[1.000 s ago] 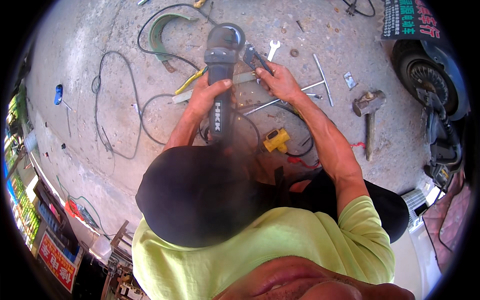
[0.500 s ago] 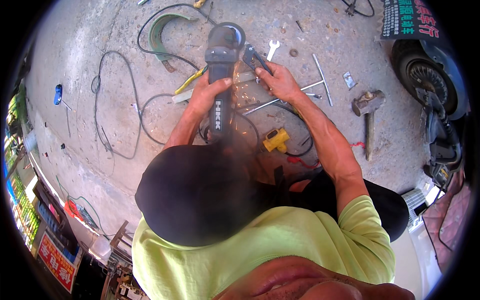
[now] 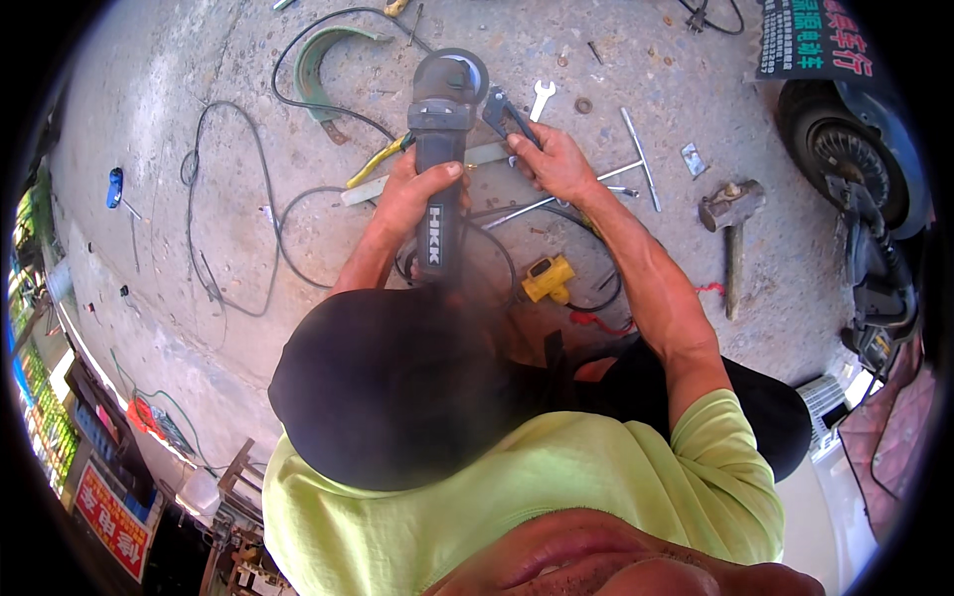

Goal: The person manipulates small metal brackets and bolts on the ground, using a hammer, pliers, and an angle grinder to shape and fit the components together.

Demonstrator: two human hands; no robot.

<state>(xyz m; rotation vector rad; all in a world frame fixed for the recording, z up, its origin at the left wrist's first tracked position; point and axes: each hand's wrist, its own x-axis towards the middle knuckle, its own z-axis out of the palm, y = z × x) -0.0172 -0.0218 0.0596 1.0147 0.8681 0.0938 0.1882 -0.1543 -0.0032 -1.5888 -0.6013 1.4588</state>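
Note:
My left hand is closed round the body of a dark angle grinder, thumb lying along its top. The grinder's head points away from me, and its pale disc shows at the upper right edge. In my right hand is a dark lever-like metal piece, pinched by its near end, its far end beside the grinder head. A gap shows between piece and disc from above; whether they touch lower down, I cannot tell. Beneath both hands runs a pale flat bar. Yellow-handled pliers lie beside my left hand.
An open-ended wrench, a T-shaped metal bar, a hammer and a yellow tool lie around on the concrete. A green curved metal band is at upper left. Black cable loops leftward. A scooter wheel stands right.
The sparks below the grinder head are gone and the haze has thinned. My left hand has drawn the grinder slightly toward me; my right hand has hardly moved.

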